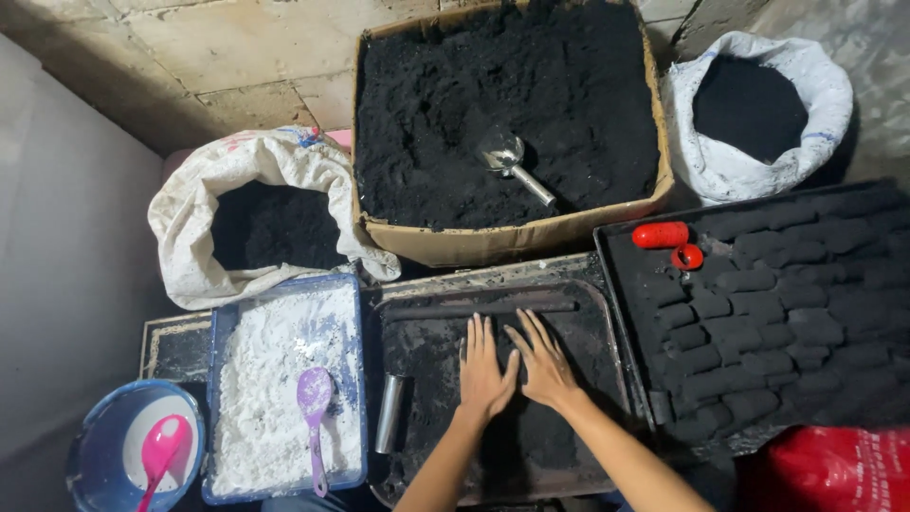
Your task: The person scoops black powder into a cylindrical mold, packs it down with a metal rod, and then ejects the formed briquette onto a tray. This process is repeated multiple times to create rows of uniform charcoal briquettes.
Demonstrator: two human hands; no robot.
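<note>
We see a cardboard box (512,242) heaped with black powder at the top, a metal scoop (512,161) lying in it. A black tray (621,284) to the right holds rows of dark blocks (758,322). Nearer us sits a dark metal tray (607,322) dusted with the same powder. Our left hand (483,374) and right hand (545,365) lie flat on it side by side, fingers released and spread, grasping nothing; beneath the palms we think there is a dark roll, though it is hard to tell. A long black rod (474,308) lies just beyond the fingertips. A small metal cylinder (390,412) rests at the tray's left edge.
</note>
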